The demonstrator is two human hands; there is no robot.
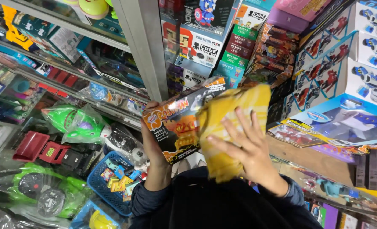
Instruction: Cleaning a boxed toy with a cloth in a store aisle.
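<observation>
black-orange toy box tilted, yellow cloth across it

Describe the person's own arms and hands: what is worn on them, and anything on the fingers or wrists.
Both hands are bare, without gloves. The left hand shows no ring or watch in the part visible; the right hand has none either. Both forearms wear dark blue sleeves, the left sleeve pushed back below the wrist, the right sleeve ending at the wrist. The torso garment is black.
</observation>
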